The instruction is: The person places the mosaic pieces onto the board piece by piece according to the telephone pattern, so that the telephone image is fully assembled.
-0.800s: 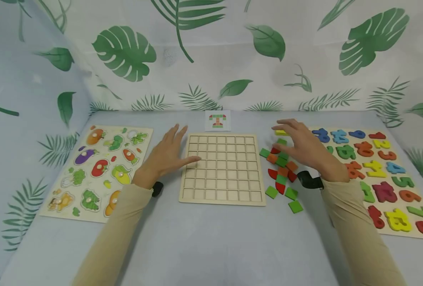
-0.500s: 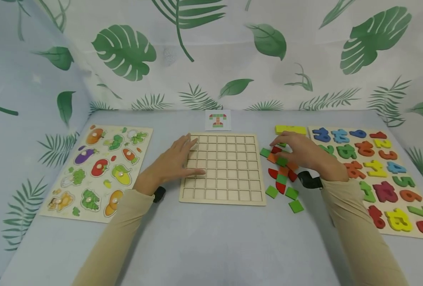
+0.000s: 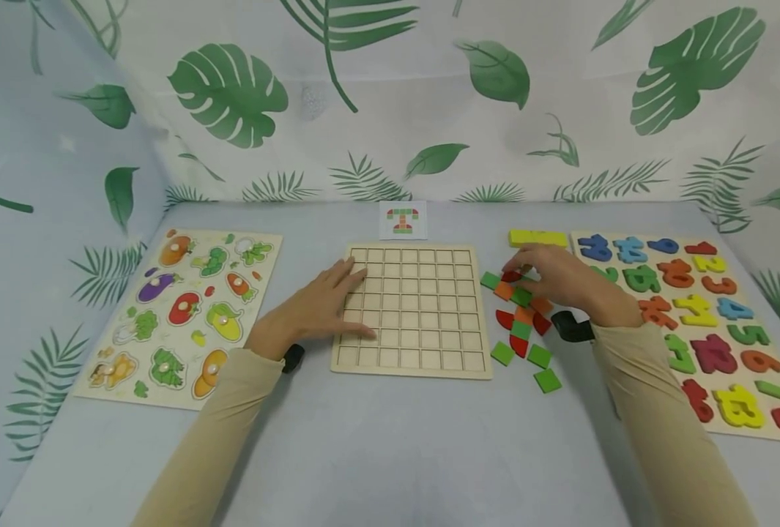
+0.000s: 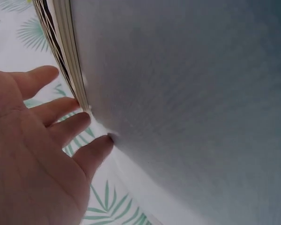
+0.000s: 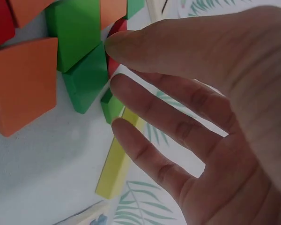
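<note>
My left hand (image 3: 313, 306) lies spread at the left side of a square wooden grid board (image 3: 411, 375). Its thumb extends over the cells and its fingertips reach the board's upper left edge. In the left wrist view the fingers (image 4: 70, 129) are beside the stacked edge of the board. To the right, my right hand (image 3: 564, 277) reaches down over a loose pile of flat wooden pieces. Its thumb and forefinger come down around a red quarter-circle piece (image 5: 113, 65); the thumb hides part of it. Green squares (image 3: 548, 380) and orange squares (image 5: 25, 86) lie nearby.
A picture card (image 3: 403, 220) with a tile pattern stands behind the board. At left lies a vegetable puzzle board (image 3: 192, 351), at right a number puzzle board (image 3: 768, 432). A yellow block (image 3: 538, 238) lies beyond the right hand. Leaf-print cloth (image 3: 403, 95) forms the back wall.
Both hands have lowered. My left hand has come onto the grid board's left edge, and my right hand has dropped from above the pile to the red piece, uncovering the yellow block.
</note>
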A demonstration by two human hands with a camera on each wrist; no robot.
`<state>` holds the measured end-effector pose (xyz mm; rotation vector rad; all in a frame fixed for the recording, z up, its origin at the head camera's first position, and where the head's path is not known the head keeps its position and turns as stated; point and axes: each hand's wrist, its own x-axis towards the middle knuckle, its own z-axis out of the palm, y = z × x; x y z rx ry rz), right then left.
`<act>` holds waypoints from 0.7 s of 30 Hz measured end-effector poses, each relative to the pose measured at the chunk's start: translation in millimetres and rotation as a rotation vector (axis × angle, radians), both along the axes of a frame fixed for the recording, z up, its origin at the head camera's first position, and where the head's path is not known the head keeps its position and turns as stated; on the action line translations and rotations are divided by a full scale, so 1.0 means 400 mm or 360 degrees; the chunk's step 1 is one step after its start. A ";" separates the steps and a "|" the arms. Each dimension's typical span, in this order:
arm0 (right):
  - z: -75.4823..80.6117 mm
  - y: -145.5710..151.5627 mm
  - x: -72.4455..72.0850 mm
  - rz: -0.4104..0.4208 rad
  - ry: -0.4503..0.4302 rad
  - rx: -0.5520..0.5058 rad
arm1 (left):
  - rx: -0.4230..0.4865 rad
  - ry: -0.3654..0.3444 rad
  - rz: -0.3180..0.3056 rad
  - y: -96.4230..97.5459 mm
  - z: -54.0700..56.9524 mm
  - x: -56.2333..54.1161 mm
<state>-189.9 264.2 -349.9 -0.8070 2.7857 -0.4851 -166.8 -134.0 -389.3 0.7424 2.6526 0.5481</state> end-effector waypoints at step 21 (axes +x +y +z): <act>-0.020 0.005 -0.034 0.0033 -0.0041 -0.0096 | -0.0051 -0.0017 -0.0014 -0.010 -0.003 -0.008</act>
